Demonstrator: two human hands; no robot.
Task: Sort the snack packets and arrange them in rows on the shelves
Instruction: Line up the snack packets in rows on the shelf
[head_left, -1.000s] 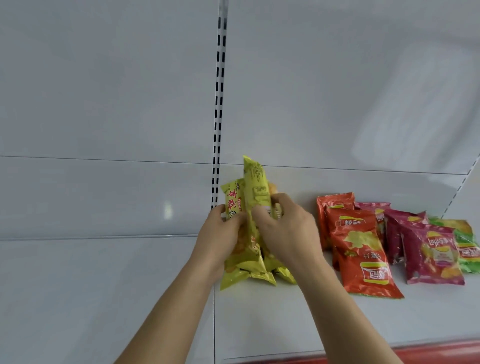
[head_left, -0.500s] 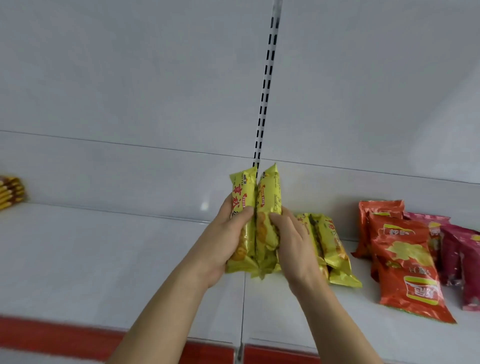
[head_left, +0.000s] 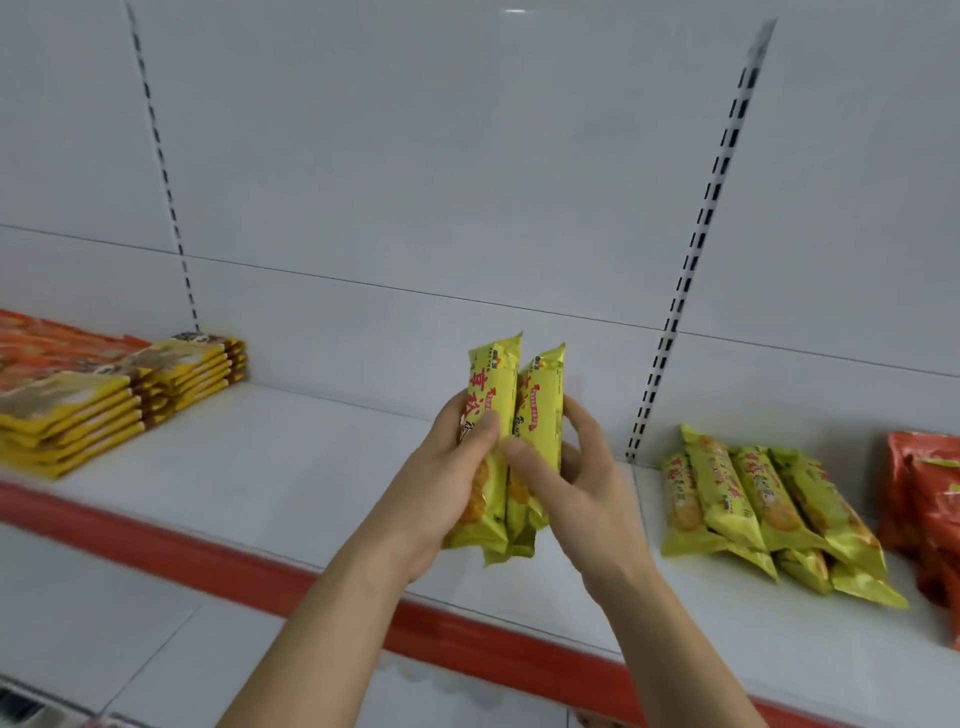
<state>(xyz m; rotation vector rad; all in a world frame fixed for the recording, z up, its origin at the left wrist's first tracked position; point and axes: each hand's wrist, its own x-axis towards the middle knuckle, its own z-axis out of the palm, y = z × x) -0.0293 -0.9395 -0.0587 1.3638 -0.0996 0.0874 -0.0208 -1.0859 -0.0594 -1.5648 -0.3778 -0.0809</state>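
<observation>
Hands: left grip (head_left: 441, 478) and right grip (head_left: 566, 483) clamp upright yellow-green packets (head_left: 511, 415) above shelf (head_left: 291, 457)

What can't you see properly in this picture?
- How many yellow-green packets are held: head view, the left hand and right hand cover their middles.
- The red packets: cut off by the right edge.
- The orange packets: cut off by the left edge, blurred.
- The print on the stacked yellow packets: too small and blurred.
</observation>
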